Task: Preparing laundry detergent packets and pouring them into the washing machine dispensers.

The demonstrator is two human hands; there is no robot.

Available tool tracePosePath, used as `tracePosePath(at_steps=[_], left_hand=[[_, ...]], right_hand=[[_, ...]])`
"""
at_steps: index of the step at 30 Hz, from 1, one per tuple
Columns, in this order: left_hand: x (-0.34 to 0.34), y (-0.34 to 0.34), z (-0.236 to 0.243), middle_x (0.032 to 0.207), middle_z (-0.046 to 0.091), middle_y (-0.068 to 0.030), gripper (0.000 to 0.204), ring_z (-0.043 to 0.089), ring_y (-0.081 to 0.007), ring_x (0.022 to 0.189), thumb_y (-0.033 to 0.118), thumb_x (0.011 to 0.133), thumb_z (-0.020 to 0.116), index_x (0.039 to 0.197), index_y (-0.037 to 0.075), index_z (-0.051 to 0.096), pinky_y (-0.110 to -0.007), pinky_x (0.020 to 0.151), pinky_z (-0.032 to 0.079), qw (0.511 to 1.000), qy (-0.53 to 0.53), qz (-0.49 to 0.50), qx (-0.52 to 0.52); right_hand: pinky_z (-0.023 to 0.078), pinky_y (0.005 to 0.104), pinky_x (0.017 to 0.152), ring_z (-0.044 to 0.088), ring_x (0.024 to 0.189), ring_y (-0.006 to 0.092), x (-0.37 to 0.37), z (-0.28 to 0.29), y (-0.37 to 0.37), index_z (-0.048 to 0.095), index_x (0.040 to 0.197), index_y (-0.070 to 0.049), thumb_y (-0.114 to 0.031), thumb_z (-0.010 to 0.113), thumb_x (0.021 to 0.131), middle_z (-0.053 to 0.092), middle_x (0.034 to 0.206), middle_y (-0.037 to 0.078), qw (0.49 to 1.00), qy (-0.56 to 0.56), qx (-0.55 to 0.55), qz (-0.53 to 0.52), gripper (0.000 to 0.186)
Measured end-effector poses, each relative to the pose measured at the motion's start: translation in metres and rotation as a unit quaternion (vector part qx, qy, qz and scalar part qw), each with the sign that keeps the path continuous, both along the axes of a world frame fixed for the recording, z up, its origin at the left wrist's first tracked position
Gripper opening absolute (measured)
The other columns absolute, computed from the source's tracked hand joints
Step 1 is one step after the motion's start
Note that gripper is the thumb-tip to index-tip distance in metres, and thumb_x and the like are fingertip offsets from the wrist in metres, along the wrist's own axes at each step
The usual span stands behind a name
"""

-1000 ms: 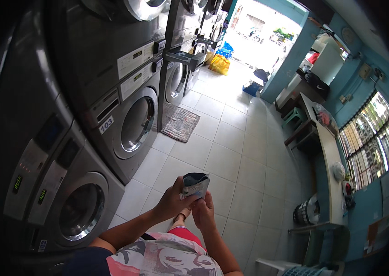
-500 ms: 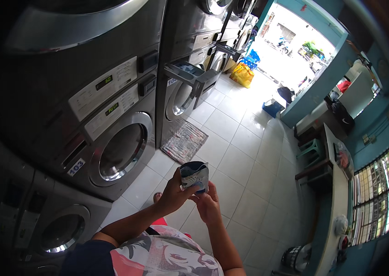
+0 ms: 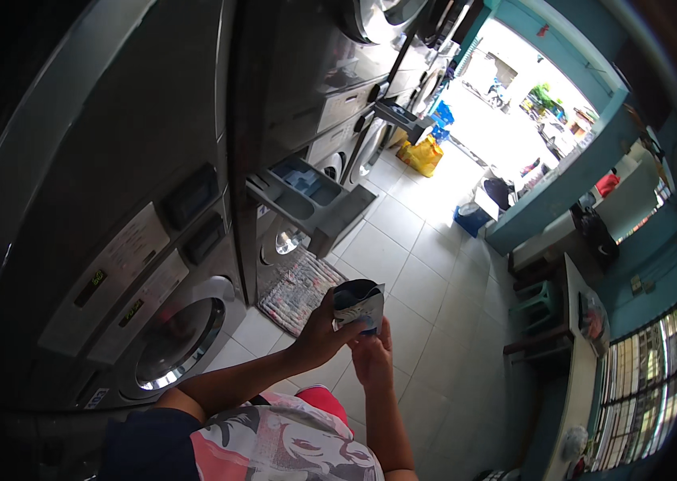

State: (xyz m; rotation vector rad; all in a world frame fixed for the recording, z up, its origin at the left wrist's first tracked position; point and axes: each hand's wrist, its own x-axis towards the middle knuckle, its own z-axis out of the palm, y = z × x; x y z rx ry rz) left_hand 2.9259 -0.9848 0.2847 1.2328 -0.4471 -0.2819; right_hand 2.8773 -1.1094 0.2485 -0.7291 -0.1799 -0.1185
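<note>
Both my hands grip a dark blue and silver pouch (image 3: 362, 305) in front of my body. Its wide end faces up and looks dark inside; I cannot tell whether it holds anything. My left hand (image 3: 318, 337) wraps its left side, thumb across the front. Fingers of my right hand (image 3: 373, 361) close on its lower right edge. Ahead and to the left, a grey dispenser drawer (image 3: 338, 220) is pulled out of a washing machine, with blue compartments inside. It stands apart from my hands.
Stacked steel machines line the left, one with a round glass door (image 3: 178, 345) beside me. A woven rag mat (image 3: 302, 289) lies on the tiles. Farther off are a yellow bag (image 3: 421, 156) and a blue bin (image 3: 469, 220). A long counter (image 3: 579, 377) runs along the right wall.
I have moved forward, so the pulled-out drawer and the mat appear closer and the near machine has slid down and left. The pouch stays gripped in both hands.
</note>
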Motion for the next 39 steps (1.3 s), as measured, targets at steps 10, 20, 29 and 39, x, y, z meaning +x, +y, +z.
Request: tracePosePath(at_steps=[10, 20, 29, 39], left_hand=[[0.124, -0.078, 0.022, 0.106, 0.045, -0.0114, 0.045, 0.044, -0.0190, 0.103, 0.012, 0.079, 0.054, 0.117, 0.003, 0.031, -0.030, 0.085, 0.037, 0.984, -0.034, 0.171, -0.041], [0.214, -0.118, 0.031, 0.105, 0.046, -0.0073, 0.047, 0.046, -0.0156, 0.099, 0.010, 0.076, 0.054, 0.117, 0.005, 0.031, -0.029, 0.086, 0.037, 0.890, 0.097, 0.371, -0.248], [0.255, -0.096, -0.012, 0.087, 0.052, -0.0038, 0.024, 0.052, -0.0140, 0.083, 0.008, 0.073, 0.052, 0.096, 0.006, 0.045, -0.028, 0.077, 0.040, 0.775, 0.206, 0.390, -0.452], [0.261, -0.085, -0.032, 0.093, 0.053, -0.0066, 0.025, 0.051, -0.0174, 0.090, 0.010, 0.073, 0.054, 0.096, 0.004, 0.045, -0.031, 0.084, 0.038, 0.676, 0.257, 0.362, -0.588]], right_hand=[[0.049, 0.0349, 0.070, 0.056, 0.085, 0.0226, 0.183, 0.030, -0.083, 0.037, 0.115, -0.006, -0.003, 0.046, 0.079, 0.052, 0.101, 0.013, 0.992, 0.007, -0.093, 0.083, 0.037], [0.050, 0.0237, 0.058, 0.056, 0.080, 0.0140, 0.332, 0.064, -0.113, 0.038, 0.115, -0.006, -0.012, 0.055, 0.077, 0.052, 0.098, 0.009, 0.900, 0.026, -0.325, 0.289, 0.042], [0.045, 0.0216, 0.045, 0.057, 0.064, 0.0116, 0.376, 0.080, -0.074, 0.046, 0.104, -0.006, -0.014, 0.055, 0.077, 0.055, 0.082, 0.004, 0.806, 0.022, -0.497, 0.322, 0.029], [0.041, 0.0208, 0.043, 0.056, 0.062, 0.0099, 0.377, 0.097, -0.038, 0.051, 0.099, -0.006, -0.009, 0.051, 0.076, 0.057, 0.081, 0.005, 0.711, -0.024, -0.642, 0.284, 0.024]])
